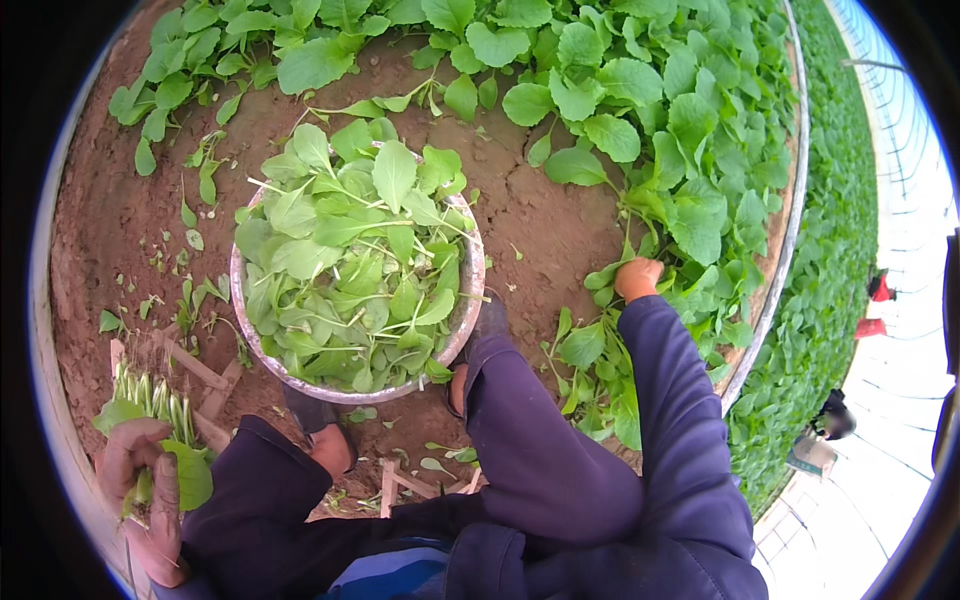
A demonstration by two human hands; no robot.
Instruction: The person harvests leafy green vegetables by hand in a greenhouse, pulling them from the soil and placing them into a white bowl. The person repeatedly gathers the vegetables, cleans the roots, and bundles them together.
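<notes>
At the lower left, my left hand has its fingers curled round some leafy green stems. Just above it, a row of pale-stemmed seedlings with thin roots stands or lies near a wooden frame. My right hand reaches in among the leafy green plants on the right; its fingertips are hidden by leaves, so its hold cannot be made out. Before my feet sits a round tub with a worn, whitish rim, heaped with picked green leaves.
Brown soil with scattered leaves surrounds the tub. Wooden pieces lie at the left, and more wood shows beneath me. A pale pipe edges the bed at right. Another person is in the far right background.
</notes>
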